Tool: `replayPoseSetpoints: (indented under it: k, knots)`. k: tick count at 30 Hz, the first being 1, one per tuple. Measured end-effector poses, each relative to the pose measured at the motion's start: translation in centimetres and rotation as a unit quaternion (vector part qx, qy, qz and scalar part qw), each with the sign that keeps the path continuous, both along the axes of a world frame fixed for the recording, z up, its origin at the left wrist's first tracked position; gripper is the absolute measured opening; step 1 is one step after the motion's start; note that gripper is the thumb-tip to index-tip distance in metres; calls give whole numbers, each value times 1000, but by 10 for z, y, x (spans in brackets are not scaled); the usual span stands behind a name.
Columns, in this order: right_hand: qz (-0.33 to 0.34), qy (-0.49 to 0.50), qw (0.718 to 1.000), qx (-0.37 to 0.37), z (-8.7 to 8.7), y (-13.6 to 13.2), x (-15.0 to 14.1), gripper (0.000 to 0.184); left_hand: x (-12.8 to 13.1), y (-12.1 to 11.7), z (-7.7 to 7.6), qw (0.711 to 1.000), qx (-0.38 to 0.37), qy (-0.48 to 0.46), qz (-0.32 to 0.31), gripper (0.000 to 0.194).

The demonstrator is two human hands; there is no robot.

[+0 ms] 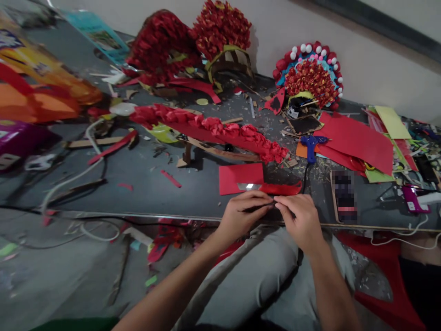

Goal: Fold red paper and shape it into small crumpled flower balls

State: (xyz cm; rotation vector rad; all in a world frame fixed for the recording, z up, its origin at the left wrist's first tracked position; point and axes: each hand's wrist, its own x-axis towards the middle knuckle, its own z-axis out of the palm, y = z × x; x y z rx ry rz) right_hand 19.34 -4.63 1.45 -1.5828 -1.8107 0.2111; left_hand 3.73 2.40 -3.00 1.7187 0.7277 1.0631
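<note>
My left hand and my right hand meet at the table's front edge, fingertips pinched together. Between them is something small and dark that I cannot make out. Just beyond the fingers lie a red paper rectangle, a blade-like shiny strip and a red strip. Behind these stretches a long band of crumpled red paper flowers with a cardboard strip along its underside. A blue glue gun rests to the right, its cord running down towards my right hand.
Red flower-covered headpieces and a rounder one with white balls stand against the wall. Red paper sheets, a phone and a purple device lie at right. Scraps litter the table; a white cable hangs over its left edge.
</note>
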Motion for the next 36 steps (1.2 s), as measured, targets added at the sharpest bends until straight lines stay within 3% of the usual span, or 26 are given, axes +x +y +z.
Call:
replayPoseSetpoints:
  k: [8,19,36]
  knots:
    - [-15,-26,999,9,-11,-13,9,14,5,-3,-5,995,93,18,-22,12]
    - [-4,-38,999,-5,-16,-7,11,15,6,10,3,980,-49,143,-130,15]
    - [-13,-94,995,8,-20,-5,17,15,15,13,-3,982,-76,122,-121,9]
